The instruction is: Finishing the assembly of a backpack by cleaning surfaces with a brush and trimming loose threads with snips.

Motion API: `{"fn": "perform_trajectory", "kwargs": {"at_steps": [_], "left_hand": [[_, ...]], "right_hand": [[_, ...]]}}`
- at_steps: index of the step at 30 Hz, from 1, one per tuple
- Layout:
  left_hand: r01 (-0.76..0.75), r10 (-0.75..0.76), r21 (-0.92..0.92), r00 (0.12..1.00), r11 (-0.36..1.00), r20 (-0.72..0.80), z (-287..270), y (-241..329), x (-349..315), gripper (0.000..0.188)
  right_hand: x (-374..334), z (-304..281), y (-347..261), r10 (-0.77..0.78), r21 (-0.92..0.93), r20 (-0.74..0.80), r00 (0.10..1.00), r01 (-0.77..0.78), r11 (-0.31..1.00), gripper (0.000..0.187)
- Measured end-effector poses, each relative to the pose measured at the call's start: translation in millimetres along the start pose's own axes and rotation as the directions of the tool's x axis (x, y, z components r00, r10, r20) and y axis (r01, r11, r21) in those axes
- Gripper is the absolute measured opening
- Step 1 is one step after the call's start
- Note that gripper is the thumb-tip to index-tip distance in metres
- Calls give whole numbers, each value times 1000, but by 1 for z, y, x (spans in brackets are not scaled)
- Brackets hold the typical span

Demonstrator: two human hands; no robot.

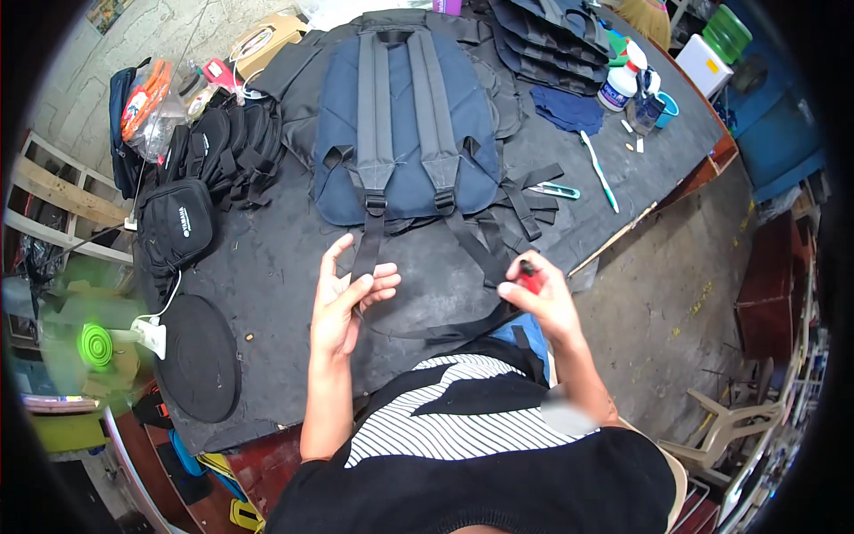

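Observation:
A blue and grey backpack (pixel 405 116) lies on the table with its two padded shoulder straps facing up. From the left buckle (pixel 374 203) a black webbing strap (pixel 367 249) runs down into my left hand (pixel 342 307), which pinches it between thumb and fingers. My right hand (pixel 547 303) is closed on a small red lighter (pixel 530 278) with a black top. Beside that hand passes the webbing strap (pixel 480 254) from the right buckle (pixel 444 201); whether the fingers also touch it I cannot tell. Another length of black webbing (pixel 445 333) curves along the table's near edge.
Black pouches (pixel 191 222) pile up at the left, near a round black disc (pixel 197 358) and a green fan (pixel 96 345). Toward the right lie a toothbrush (pixel 600 173), a green cutter (pixel 556 190), a dark blue cloth (pixel 567 109) and a spray bottle (pixel 618 87).

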State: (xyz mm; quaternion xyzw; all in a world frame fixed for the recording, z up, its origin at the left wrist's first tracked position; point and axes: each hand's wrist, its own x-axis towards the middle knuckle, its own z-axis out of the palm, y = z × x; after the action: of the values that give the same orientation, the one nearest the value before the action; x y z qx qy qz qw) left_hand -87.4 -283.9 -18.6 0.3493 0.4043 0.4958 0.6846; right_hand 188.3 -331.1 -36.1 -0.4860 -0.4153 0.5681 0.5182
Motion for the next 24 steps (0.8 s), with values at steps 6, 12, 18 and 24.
{"fn": "perform_trajectory", "kwargs": {"at_steps": [6,12,18,24], "left_hand": [[-153,70,154,892,976,446,3,36,-27,41],[-319,2,401,785,859,619,26,28,1,30],[-139,-59,428,906,893,418,32,-30,58,51],[-282,46,559,916,779,398,13,-68,98,24]], "right_hand": [[-3,-3,-28,-51,366,114,992,6,930,30],[18,29,-40,-48,408,301,952,-83,909,27],[79,41,2,-48,336,80,996,19,942,18],[123,36,46,-358,-459,-79,930,285,842,20]]}}
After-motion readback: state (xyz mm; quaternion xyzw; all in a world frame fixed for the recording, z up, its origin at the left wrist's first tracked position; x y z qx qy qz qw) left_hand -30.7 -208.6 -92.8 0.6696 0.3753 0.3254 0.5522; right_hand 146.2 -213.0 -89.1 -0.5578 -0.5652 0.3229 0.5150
